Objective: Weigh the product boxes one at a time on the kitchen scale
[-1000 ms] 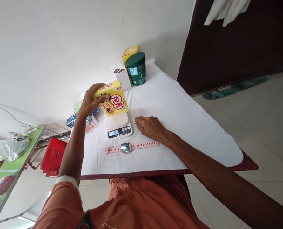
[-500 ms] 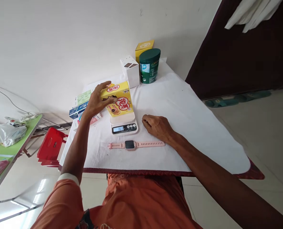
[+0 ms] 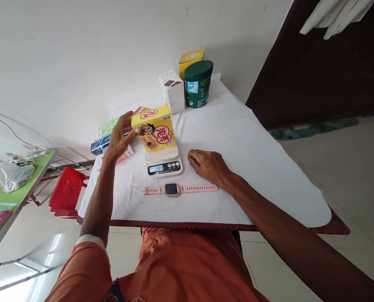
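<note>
A yellow snack box [image 3: 157, 129] with red lettering and a cartoon figure stands on a white digital scale [image 3: 164, 168], whose display seems to read 284. At the box's left end is my left hand [image 3: 121, 136], thumb and fingers apart; the thumb tip overlaps the box's edge in view, and I cannot tell if it touches. My right hand [image 3: 208, 164] rests on the white cloth to the right of the scale, its fingers curled in with nothing seen in them. A pink-strapped smartwatch [image 3: 172, 190] lies stretched out in front of the scale.
Behind stand a white box [image 3: 176, 95], a dark green tub [image 3: 198, 86] and another yellow box [image 3: 187, 62]. Several small cartons, among them a blue one [image 3: 100, 144], lie beyond my left hand. A red chair [image 3: 67, 189] and a green table [image 3: 23, 180] are at left.
My left hand has drawn back leftward from the top and front of the yellow box, letting it go. The scale's reading has dropped from about 363 to 284. My right hand stays put.
</note>
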`<state>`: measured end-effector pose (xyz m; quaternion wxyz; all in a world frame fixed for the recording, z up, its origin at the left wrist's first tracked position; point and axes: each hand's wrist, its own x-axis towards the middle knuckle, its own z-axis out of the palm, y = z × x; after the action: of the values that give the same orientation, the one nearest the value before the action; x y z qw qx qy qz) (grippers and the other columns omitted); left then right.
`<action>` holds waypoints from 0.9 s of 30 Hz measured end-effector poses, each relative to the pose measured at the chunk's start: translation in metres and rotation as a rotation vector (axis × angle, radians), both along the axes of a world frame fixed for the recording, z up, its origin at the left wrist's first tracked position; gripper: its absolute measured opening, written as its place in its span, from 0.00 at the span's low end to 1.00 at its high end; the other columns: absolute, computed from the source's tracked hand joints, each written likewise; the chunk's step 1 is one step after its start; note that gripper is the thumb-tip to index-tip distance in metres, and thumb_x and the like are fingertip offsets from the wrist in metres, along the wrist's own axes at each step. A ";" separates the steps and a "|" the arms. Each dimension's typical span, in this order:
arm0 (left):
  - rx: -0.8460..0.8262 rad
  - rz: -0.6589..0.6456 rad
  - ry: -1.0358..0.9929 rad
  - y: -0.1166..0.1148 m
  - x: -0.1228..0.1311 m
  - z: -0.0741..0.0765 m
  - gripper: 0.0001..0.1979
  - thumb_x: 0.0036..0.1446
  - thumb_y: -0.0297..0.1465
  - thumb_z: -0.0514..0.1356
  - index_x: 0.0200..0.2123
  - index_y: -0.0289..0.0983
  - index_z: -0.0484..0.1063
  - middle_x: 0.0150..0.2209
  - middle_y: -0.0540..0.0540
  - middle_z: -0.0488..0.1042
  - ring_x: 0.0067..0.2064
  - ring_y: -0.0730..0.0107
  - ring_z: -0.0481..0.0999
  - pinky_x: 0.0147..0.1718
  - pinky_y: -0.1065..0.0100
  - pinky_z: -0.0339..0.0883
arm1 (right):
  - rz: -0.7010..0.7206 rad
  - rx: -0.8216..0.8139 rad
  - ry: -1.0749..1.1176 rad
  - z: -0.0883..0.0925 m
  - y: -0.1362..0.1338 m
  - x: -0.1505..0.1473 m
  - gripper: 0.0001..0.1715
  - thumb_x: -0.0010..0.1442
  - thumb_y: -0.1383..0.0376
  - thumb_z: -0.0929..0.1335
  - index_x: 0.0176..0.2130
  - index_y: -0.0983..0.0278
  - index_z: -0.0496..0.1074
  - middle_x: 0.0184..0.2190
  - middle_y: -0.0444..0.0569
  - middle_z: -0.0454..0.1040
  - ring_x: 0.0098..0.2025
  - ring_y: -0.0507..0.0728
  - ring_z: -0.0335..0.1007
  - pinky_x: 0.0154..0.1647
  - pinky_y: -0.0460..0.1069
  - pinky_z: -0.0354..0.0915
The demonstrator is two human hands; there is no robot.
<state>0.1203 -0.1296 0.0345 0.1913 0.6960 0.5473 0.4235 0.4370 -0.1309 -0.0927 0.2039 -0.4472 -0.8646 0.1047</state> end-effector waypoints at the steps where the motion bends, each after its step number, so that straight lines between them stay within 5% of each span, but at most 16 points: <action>1: 0.002 0.002 0.000 0.000 0.000 -0.001 0.41 0.56 0.60 0.69 0.65 0.44 0.71 0.63 0.35 0.78 0.63 0.44 0.80 0.59 0.47 0.78 | 0.003 0.002 0.007 0.000 0.000 0.000 0.19 0.73 0.65 0.59 0.36 0.63 0.75 0.32 0.51 0.80 0.29 0.55 0.68 0.32 0.50 0.50; 11: -0.017 -0.018 -0.081 0.010 0.020 -0.029 0.32 0.50 0.53 0.76 0.52 0.42 0.77 0.51 0.41 0.85 0.51 0.50 0.86 0.53 0.49 0.82 | 0.006 0.031 0.037 -0.008 0.002 0.002 0.18 0.72 0.66 0.59 0.35 0.61 0.74 0.31 0.50 0.79 0.28 0.55 0.66 0.31 0.50 0.51; 21: 0.500 0.436 0.014 0.044 -0.087 0.038 0.28 0.54 0.49 0.73 0.54 0.46 0.71 0.51 0.44 0.79 0.58 0.50 0.81 0.53 0.49 0.81 | 0.019 0.054 0.049 -0.011 0.003 0.002 0.19 0.71 0.66 0.59 0.34 0.62 0.74 0.29 0.48 0.78 0.26 0.54 0.62 0.30 0.49 0.51; 27: 0.303 0.623 0.410 0.040 -0.103 0.009 0.23 0.53 0.32 0.70 0.52 0.42 0.70 0.55 0.40 0.76 0.59 0.51 0.77 0.58 0.52 0.78 | 0.020 0.100 0.080 -0.013 0.004 0.002 0.18 0.70 0.67 0.60 0.32 0.61 0.73 0.26 0.46 0.74 0.25 0.53 0.59 0.29 0.49 0.50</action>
<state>0.0174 -0.0899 0.0435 -0.1642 0.5872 0.6902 0.3897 0.4394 -0.1268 -0.1060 0.2593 -0.4233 -0.8643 0.0809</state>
